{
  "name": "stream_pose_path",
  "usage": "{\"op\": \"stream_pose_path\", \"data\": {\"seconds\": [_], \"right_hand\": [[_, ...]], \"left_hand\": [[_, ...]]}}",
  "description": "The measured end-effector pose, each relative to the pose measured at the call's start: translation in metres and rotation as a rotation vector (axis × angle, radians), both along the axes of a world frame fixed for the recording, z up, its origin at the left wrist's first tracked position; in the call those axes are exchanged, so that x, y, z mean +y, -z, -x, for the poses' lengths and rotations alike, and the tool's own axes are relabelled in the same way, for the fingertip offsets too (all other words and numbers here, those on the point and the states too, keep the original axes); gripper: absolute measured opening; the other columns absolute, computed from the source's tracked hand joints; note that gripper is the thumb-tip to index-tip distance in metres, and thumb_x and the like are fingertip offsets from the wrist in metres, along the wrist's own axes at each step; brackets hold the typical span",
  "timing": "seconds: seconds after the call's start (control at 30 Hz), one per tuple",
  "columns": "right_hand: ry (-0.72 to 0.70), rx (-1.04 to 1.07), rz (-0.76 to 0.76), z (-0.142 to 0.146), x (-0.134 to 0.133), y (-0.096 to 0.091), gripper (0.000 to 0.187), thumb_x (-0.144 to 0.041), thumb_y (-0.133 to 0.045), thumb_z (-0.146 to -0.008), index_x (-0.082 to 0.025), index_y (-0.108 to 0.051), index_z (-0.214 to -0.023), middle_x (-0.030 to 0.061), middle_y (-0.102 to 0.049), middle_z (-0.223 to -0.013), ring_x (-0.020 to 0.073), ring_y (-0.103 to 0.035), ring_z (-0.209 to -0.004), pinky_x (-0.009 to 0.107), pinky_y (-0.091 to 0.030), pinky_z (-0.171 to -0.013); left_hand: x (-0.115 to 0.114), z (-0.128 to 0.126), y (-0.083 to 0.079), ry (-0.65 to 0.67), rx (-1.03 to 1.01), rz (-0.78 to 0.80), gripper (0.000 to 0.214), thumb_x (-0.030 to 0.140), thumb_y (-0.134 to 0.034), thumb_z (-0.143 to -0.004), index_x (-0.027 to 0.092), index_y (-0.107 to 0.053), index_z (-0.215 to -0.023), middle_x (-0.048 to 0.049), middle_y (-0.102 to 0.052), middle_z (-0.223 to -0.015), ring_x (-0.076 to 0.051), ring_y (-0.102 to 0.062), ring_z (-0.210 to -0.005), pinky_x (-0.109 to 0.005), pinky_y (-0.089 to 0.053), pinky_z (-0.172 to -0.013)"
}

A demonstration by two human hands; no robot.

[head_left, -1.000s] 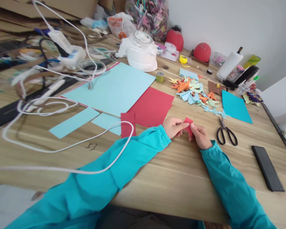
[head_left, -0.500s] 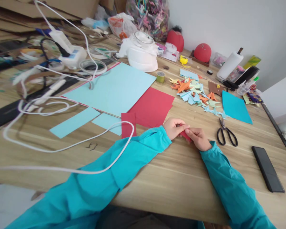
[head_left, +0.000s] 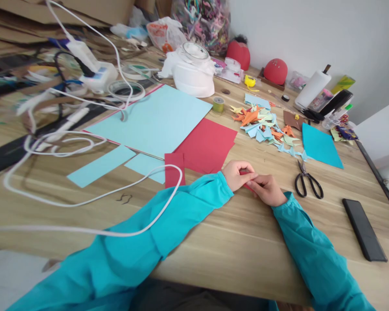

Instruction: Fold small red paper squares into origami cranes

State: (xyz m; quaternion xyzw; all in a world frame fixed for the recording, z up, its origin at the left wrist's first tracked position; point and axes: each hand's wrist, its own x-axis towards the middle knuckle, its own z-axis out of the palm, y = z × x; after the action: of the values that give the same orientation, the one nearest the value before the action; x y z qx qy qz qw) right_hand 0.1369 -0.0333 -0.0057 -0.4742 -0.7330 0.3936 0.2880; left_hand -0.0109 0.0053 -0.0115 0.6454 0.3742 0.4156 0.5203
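Between my two hands, just above the table, is a small piece of red paper, mostly covered by my fingers. My left hand pinches it from the left, thumb stretched toward the right. From the other side my right hand closes on it with thumb and fingers. The fingertips of both hands meet at the paper, so its folds cannot be made out. Larger red sheets lie just beyond my left hand, with a small red strip near my left sleeve. Black-handled scissors rest to the right.
A large light blue sheet and a cut blue strip lie left. Folded paper cranes are heaped at the back, near a teal sheet. A phone lies right. A white cable loops across my left sleeve.
My right hand has shifted slightly left and its fingers now lie lower over the red paper. Less of the paper's lower part shows. The left hand has barely moved.
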Motion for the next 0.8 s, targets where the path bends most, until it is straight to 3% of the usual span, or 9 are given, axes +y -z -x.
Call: {"op": "stream_pose_path", "data": {"seconds": [0.23,0.4,0.6,0.8], "right_hand": [[0.05,0.042,0.033,0.0011,0.0,0.0,0.046,-0.051,-0.051,-0.08,-0.016,-0.048,-0.05,-0.0016,-0.05,-0.042,0.0071,-0.04,-0.04,0.02,-0.033,-0.042],[0.055,0.029,0.052,0.0021,-0.0001,-0.0028,0.045,-0.051,-0.051,-0.08,-0.016,-0.053,-0.053,-0.0006,-0.053,-0.044,0.0074,-0.04,-0.042,0.021,-0.033,-0.044],[0.129,0.055,0.067,0.0025,0.0001,-0.0008,0.041,-0.051,-0.058,-0.075,-0.014,-0.057,-0.056,-0.0011,-0.052,-0.044,0.007,-0.036,-0.04,0.021,-0.029,-0.041],[0.138,0.069,0.041,0.0024,0.0009,-0.0008,0.042,-0.049,-0.06,-0.074,-0.015,-0.054,-0.05,-0.003,-0.046,-0.042,0.0068,-0.033,-0.041,0.022,-0.027,-0.041]], "left_hand": [[0.003,-0.0018,0.0033,-0.051,-0.001,0.014,0.016,0.029,-0.067,-0.063,0.013,-0.065,-0.064,-0.0026,-0.064,-0.063,-0.013,-0.057,-0.062,-0.024,-0.045,-0.06],[0.0035,-0.0013,0.0003,-0.111,-0.041,0.063,0.02,0.033,-0.068,-0.062,0.013,-0.067,-0.068,-0.004,-0.067,-0.067,-0.015,-0.059,-0.066,-0.026,-0.047,-0.064],[0.0043,0.0022,-0.0027,-0.033,-0.01,0.16,0.028,0.031,-0.076,-0.051,0.014,-0.068,-0.071,-0.002,-0.065,-0.062,-0.014,-0.057,-0.059,-0.025,-0.046,-0.057],[0.0025,0.001,-0.0041,-0.062,-0.009,0.186,0.02,0.028,-0.073,-0.055,0.013,-0.067,-0.065,-0.0021,-0.064,-0.059,-0.012,-0.057,-0.057,-0.024,-0.047,-0.056]]}}
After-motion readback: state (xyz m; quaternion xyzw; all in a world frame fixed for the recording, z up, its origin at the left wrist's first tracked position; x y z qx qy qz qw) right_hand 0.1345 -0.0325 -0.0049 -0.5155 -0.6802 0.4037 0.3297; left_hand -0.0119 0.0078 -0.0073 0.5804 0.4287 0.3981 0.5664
